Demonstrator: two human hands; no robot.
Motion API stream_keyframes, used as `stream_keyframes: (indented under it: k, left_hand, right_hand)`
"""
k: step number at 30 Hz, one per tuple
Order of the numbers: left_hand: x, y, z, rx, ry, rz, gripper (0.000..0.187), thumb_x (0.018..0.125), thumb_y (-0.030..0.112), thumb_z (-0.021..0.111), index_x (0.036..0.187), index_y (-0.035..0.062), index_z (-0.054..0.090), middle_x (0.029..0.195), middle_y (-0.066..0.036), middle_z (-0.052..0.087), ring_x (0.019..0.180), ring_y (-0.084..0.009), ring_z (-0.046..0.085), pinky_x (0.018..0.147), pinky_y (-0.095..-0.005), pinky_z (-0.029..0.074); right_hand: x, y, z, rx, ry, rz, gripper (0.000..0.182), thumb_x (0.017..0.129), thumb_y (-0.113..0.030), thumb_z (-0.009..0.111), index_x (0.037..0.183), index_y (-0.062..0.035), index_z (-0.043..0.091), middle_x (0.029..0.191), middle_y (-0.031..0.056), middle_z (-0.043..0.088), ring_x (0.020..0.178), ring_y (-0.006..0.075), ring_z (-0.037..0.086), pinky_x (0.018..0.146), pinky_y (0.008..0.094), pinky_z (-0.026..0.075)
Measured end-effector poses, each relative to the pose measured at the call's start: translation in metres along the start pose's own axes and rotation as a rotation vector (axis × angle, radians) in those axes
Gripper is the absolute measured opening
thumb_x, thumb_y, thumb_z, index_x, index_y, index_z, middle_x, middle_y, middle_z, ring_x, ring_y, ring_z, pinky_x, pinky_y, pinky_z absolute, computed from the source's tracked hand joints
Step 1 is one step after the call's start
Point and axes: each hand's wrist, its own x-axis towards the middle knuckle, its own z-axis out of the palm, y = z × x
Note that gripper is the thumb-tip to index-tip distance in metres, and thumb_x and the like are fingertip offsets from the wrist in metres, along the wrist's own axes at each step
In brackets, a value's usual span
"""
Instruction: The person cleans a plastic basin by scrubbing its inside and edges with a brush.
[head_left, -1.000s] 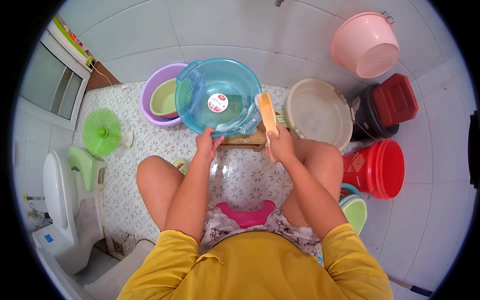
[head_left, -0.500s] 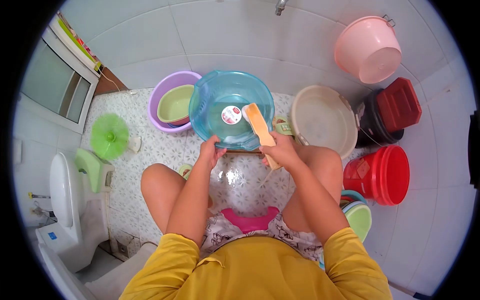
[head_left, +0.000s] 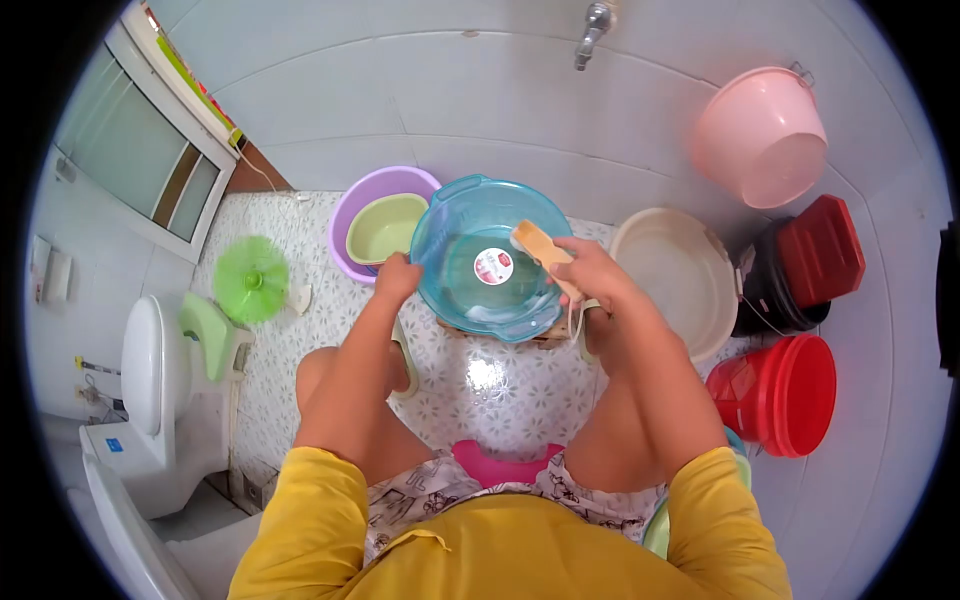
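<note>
Left hand [head_left: 397, 282] is now closed on the left rim of the teal basin [head_left: 455, 292]; half a second ago it was placed at the near rim. By the right hand [head_left: 592, 272], the brush [head_left: 546, 259] is grasped at its handle, its head held over the right part of the basin's interior. The brush head has been shifted away from the round label [head_left: 493, 267], beside which it was seen before. The basin appears to have been turned slightly, one handle now lying at the far side and the other at the near right. White foam [head_left: 487, 314] is seen along its near inner wall.

Nearest, a pink stool [head_left: 500, 470] is seen between the thighs. Beyond it, the basin is borne by a low wooden support [head_left: 552, 339]. Red and dark print is shown on the white label, too small to be read. At left, a blue sticker [head_left: 114, 445] is fixed to the toilet, its writing also unreadable. Farther off, a green basin [head_left: 388, 231] is nested in a purple basin [head_left: 342, 235]. On the far wall, more of the tap [head_left: 593, 38] has come into view.
</note>
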Motion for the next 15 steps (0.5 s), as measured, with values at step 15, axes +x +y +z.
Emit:
stream_keyframes:
  k: [15]
  left_hand:
    - [0.046, 0.018, -0.010, 0.179, -0.228, 0.142, 0.047, 0.074, 0.007, 0.052, 0.118, -0.0051, 0.042, 0.099, -0.030, 0.060, 0.095, -0.0422, 0.058, 0.085, -0.0460, 0.045]
  right_hand:
    - [0.100, 0.014, 0.045, -0.185, -0.049, -0.004, 0.059, 0.075, -0.015, 0.068, 0.128, 0.0009, 0.048, 0.085, 0.0163, 0.064, 0.059, 0.0227, 0.063, 0.049, 0.0346, 0.050]
